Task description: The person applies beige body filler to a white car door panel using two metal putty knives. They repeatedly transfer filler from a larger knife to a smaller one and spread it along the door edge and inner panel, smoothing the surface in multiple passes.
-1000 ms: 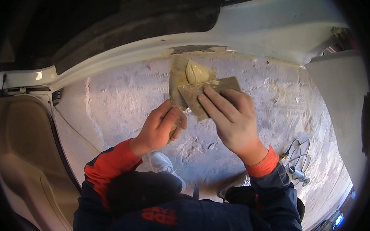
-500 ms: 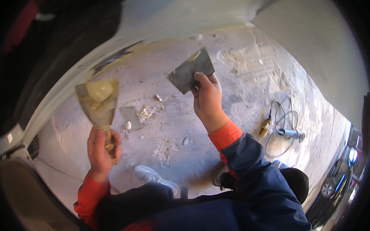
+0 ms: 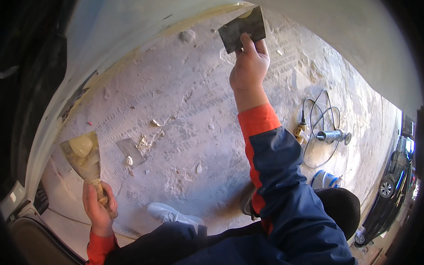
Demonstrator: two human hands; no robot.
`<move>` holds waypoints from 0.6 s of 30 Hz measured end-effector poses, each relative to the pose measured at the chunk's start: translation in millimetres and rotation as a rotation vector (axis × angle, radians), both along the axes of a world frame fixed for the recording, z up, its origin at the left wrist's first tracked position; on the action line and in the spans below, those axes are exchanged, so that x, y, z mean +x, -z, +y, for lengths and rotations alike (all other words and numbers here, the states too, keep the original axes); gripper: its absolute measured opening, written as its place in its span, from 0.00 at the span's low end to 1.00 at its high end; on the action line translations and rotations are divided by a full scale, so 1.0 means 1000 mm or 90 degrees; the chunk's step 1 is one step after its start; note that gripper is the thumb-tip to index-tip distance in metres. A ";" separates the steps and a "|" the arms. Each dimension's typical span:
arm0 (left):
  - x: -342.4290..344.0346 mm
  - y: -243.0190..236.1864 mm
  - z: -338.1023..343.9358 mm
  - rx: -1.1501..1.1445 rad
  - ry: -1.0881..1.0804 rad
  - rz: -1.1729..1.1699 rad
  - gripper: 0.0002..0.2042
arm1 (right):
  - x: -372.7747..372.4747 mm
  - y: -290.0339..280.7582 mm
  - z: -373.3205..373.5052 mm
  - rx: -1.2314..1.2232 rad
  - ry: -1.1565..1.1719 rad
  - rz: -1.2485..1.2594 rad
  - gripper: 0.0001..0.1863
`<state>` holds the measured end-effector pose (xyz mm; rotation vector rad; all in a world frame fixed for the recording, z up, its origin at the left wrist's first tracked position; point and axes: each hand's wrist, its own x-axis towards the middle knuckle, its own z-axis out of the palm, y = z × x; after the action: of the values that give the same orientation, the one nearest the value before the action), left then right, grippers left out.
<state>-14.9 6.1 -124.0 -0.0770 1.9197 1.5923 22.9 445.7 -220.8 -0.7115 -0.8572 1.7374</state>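
Note:
My left hand [image 3: 97, 207] is closed round the handle of a wide putty knife [image 3: 83, 156], low at the left. A pale cream lump of filler [image 3: 81, 146] sits on its blade. Reaching far forward, my right hand [image 3: 251, 64] pinches a thin dark flat spreader [image 3: 243, 30], thumb on the near face and fingers behind. A smear of cream filler shows along the spreader's far edge. The spreader is close to the lower edge of a pale car body panel [image 3: 179, 10]; whether they touch, I cannot tell.
On the dusty floor lie a grey flat sheet [image 3: 129, 150] with crumbs beside it, a corded grinder-like tool [image 3: 333, 136] and a blue-white tin [image 3: 324, 179]. A pale panel [image 3: 346, 43] slants along the upper right. A dark car [image 3: 390, 185] stands at far right.
My right hand has moved forward and slightly right with the spreader, up to the panel's edge. My left hand with the putty knife has dropped lower and to the left.

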 end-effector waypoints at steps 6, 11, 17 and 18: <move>0.005 -0.001 0.003 -0.016 -0.012 -0.003 0.19 | -0.006 -0.004 -0.003 0.032 -0.011 -0.028 0.15; 0.007 -0.004 0.009 -0.022 -0.014 -0.007 0.19 | -0.015 -0.009 -0.012 0.102 0.013 -0.035 0.18; 0.007 -0.007 0.010 -0.020 -0.001 -0.013 0.21 | -0.030 -0.007 -0.023 0.158 0.017 -0.112 0.29; 0.008 -0.006 0.010 -0.019 0.006 0.000 0.22 | -0.032 -0.006 -0.023 0.194 0.020 -0.111 0.31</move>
<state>-7.3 16.5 -117.5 -0.0812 1.9407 1.5580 -9.6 422.4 -214.5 -0.6727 -1.1944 1.4885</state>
